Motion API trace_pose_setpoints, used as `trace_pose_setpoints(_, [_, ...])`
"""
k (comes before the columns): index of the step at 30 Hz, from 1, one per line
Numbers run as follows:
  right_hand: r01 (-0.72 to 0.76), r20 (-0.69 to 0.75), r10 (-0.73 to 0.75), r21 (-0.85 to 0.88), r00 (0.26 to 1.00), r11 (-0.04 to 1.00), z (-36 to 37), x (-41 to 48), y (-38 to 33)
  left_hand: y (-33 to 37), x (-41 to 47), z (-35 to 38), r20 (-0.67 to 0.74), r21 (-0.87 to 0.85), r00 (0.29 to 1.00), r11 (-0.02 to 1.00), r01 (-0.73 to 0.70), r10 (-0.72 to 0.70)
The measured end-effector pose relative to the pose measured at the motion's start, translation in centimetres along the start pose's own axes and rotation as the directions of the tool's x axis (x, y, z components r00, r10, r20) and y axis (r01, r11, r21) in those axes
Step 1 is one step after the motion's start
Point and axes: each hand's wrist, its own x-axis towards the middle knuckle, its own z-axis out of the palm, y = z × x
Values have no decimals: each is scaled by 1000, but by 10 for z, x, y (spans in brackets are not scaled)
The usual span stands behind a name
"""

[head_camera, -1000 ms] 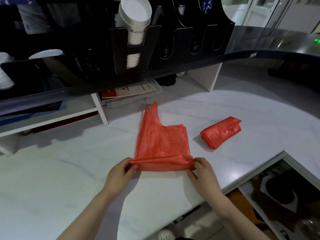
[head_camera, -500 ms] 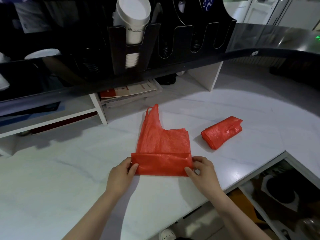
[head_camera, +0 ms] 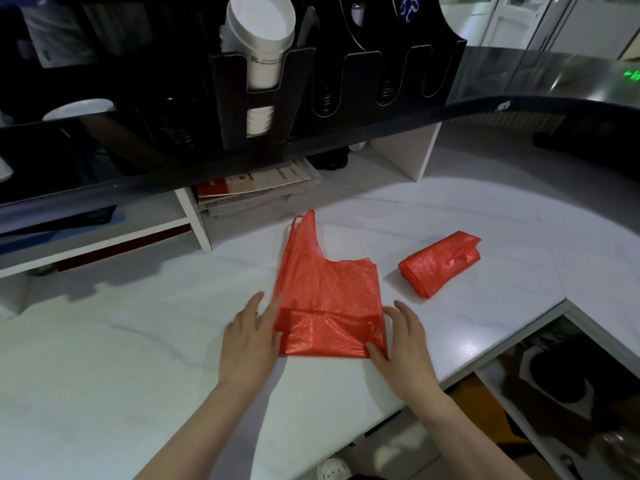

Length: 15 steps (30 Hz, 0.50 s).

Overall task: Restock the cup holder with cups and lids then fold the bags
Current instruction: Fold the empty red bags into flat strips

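Note:
A red plastic bag (head_camera: pixel 325 292) lies flat on the white marble counter (head_camera: pixel 138 341), its bottom edge folded up into a band. My left hand (head_camera: pixel 251 337) rests with straight fingers on the band's left end. My right hand (head_camera: pixel 403 344) lies flat against the band's right end, thumb on the fold. A second red bag (head_camera: pixel 440 263), folded into a small bundle, sits to the right. The black cup holder (head_camera: pixel 311 81) stands on the raised ledge at the back, with a stack of white cups (head_camera: pixel 261 36) in one slot.
Papers and booklets (head_camera: pixel 256 183) are stacked under the ledge behind the bag. White shelf dividers (head_camera: pixel 194 220) stand at the back left. The counter's edge runs diagonally at the right, above an open compartment (head_camera: pixel 554 382) with dark items.
The bag's bottom edge has been folded up and laid down flat. Both hands have let go of their pinch and now lie flat on the fold's ends.

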Motion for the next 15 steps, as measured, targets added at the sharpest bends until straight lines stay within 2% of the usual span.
trace_pose_setpoints(1, [70, -16, -71, -50, 997, 996, 1, -1, -1, 0, 0, 1, -20, 42, 988, 987, -155, 156])
trace_pose_setpoints(2, [159, -12, -162, -126, 987, 979, 3, -2, -2, 0, 0, 1, 20, 70, 956, 953, -294, 294])
trace_pose_setpoints(3, [239, 19, -240, -199, 971, 950, 2, -3, -4, 0, -1, 1, 96, 65, 928, 928, -367, 361])
trace_pose_setpoints(4, [299, 79, -288, -239, 954, 924, 3, -4, -2, -2, -1, 1, 202, 25, 916, 933, -360, 347])
trace_pose_setpoints(6, [309, 216, -256, -260, 942, 915, 2, -3, 2, -8, -4, 2, 357, -65, 893, 961, -270, 275])
trace_pose_setpoints(8, [284, 305, -195, -281, 932, 917, 4, -2, 9, -12, -5, 7, 391, -81, 882, 964, -252, 263])
trace_pose_setpoints(11, [269, 282, -189, -277, 941, 922, 5, 0, 8, -9, -1, 1, 383, -100, 888, 967, -232, 253])
trace_pose_setpoints(15, [227, 166, -196, -191, 966, 955, 1, 2, 5, -5, 4, -11, 348, -121, 904, 968, -222, 250])
